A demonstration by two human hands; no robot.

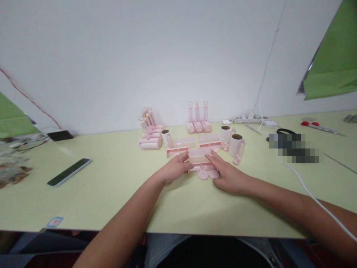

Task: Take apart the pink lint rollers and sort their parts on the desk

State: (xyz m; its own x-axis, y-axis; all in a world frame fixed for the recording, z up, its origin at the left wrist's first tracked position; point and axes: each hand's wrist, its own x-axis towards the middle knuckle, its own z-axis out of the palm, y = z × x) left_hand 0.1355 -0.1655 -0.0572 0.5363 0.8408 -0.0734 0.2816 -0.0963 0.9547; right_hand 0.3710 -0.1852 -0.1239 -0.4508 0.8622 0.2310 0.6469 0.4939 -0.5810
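Observation:
A pink plastic case with a translucent cover [198, 158] lies in front of me, between my two hands. My left hand [177, 169] is closed on its left end, fingers at the cover and thumb lower down. At the right end, my right hand [230, 175] has its fingertips on the cover; its thumb rests lower, beside the discs. Two flat pink discs [203, 175] lie against the near side of the case. Just behind are another opened pink case [177, 150] on the left and a similar pink case [209, 145] on the right.
White rolls with brown cores [235, 146] stand beside small pink bottles [241, 149]. Finished-looking pink sets [150, 143] and more pink sets [198, 126] line the wall. A phone [69, 172] lies left; a power strip [248, 120], red-handled tool [316, 125] and white cable [304, 184] are right.

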